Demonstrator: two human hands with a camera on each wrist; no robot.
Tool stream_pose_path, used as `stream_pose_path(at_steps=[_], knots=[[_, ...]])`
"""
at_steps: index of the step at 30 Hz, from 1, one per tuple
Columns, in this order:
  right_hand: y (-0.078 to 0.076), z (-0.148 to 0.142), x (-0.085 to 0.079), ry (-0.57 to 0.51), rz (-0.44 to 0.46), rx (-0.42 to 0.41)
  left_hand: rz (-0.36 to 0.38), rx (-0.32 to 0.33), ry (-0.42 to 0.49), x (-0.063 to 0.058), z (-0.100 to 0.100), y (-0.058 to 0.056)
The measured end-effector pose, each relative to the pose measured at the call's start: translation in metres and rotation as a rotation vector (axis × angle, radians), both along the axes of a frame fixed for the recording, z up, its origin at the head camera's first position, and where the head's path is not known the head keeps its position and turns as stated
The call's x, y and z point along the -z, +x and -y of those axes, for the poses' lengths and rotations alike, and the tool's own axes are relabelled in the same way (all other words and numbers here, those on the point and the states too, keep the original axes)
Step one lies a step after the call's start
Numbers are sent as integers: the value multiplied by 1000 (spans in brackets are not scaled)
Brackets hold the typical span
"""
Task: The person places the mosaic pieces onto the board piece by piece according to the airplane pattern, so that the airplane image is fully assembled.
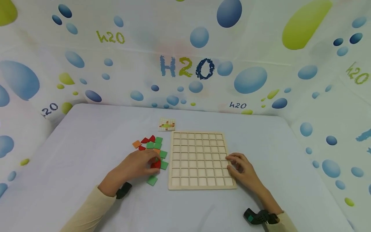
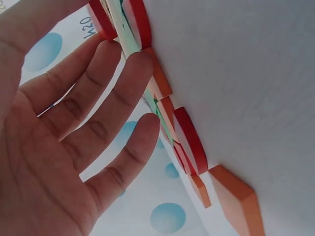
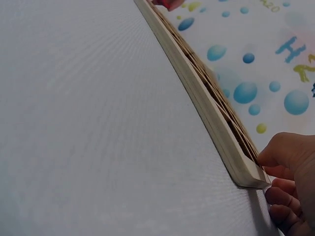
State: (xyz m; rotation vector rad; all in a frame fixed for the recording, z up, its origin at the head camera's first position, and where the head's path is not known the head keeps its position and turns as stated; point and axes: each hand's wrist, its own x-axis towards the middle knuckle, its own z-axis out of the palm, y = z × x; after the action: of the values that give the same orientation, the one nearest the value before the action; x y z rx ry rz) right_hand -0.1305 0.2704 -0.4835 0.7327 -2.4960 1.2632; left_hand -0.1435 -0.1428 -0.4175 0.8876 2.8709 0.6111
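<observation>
In the head view my left hand (image 1: 140,163) pinches a red piece (image 1: 156,164) with a rounded edge, above a loose group of flat coloured pieces. The left wrist view shows that red piece (image 2: 101,20) near the thumb, while the other fingers spread beside the pile. Green squares (image 1: 163,165), orange squares (image 1: 137,144) and red rounded pieces (image 1: 152,138) lie left of a wooden grid board (image 1: 203,187). My right hand (image 1: 243,169) rests its thumb and fingertips at the board's right rim, its fingers loosely bent.
A small pattern card (image 1: 166,124) lies just beyond the board's far left corner. One green square (image 1: 152,180) lies apart, nearer the front. Bands with black devices (image 1: 261,216) sit on both wrists. A printed cloth (image 1: 139,71) hangs behind the white-covered table (image 1: 95,135).
</observation>
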Motion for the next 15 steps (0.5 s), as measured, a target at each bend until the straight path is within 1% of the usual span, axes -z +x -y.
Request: stream_pose_path(at_steps=[5, 10, 15], knots=[[0, 0, 0, -14, 15, -3, -15, 14, 13, 0, -1, -1], [2, 4, -3, -4, 5, 8, -14, 32, 32, 1, -5, -3], [9, 12, -21, -4, -12, -3, 3, 32, 23, 0, -8, -3]])
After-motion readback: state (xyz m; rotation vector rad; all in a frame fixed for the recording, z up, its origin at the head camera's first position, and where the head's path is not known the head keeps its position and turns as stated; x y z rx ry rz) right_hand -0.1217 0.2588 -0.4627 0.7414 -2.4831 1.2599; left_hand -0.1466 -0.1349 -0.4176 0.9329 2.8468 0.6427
